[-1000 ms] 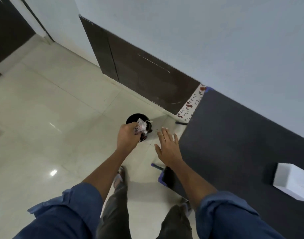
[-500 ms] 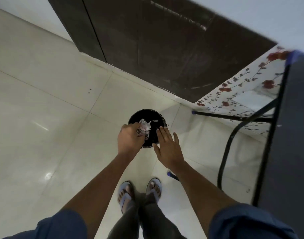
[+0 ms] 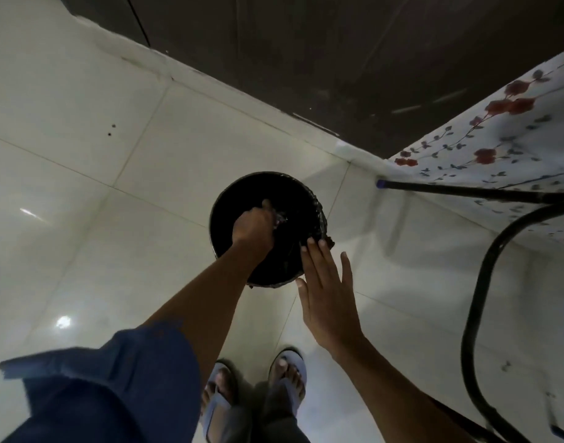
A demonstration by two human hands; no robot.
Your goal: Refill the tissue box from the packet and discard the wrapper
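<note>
A round black bin (image 3: pixel 229 199) lined with a dark bag stands on the pale tiled floor below me. My left hand (image 3: pixel 253 227) reaches down inside its opening, fingers closed around the crumpled clear wrapper (image 3: pixel 280 217), of which only a small glinting bit shows past my knuckles. My right hand (image 3: pixel 328 295) hovers flat and spread just outside the bin's near right rim, holding nothing. The tissue box is out of view.
A black metal table leg (image 3: pixel 475 302) curves down at the right, with a straight bar (image 3: pixel 459 190) above it. A floral-patterned surface (image 3: pixel 504 145) lies behind it. A dark wooden panel (image 3: pixel 338 52) runs along the wall. My sandalled feet (image 3: pixel 252 398) stand near the bin.
I have bent closer over the bin. My left hand has dropped from above the rim down into the opening with the wrapper. My right hand stays spread beside the bin.
</note>
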